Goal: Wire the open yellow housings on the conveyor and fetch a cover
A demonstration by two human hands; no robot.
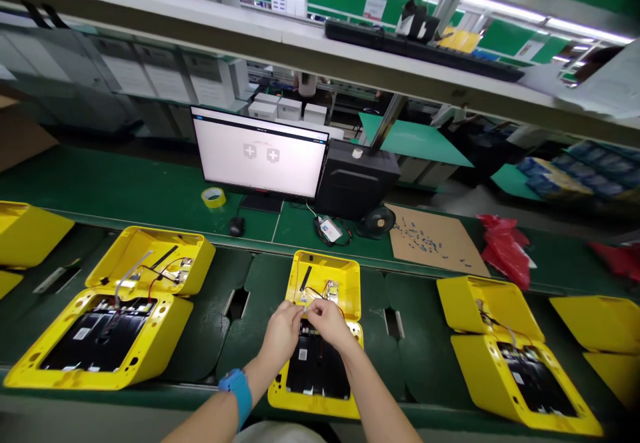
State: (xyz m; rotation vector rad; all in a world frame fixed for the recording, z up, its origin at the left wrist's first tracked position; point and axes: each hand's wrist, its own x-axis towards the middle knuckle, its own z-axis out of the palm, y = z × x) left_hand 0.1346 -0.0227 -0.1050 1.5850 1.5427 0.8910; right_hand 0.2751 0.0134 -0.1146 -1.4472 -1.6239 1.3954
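An open yellow housing (345, 283) lies in front of me on the green belt, its lid tipped back and a black board inside the lower half (315, 370). Both hands meet over the hinge area. My left hand (281, 332), with a blue band on its wrist, and my right hand (326, 322) are pinched together on a small white connector with thin wires (306, 305) running into the lid.
More open yellow housings lie left (100, 336) and right (520, 370) on the belt. Behind stand a lit monitor (260, 153), a black box (356, 180), a mouse (237, 225), a tape roll (213, 197), cardboard with small parts (435, 240) and red bags (505, 246).
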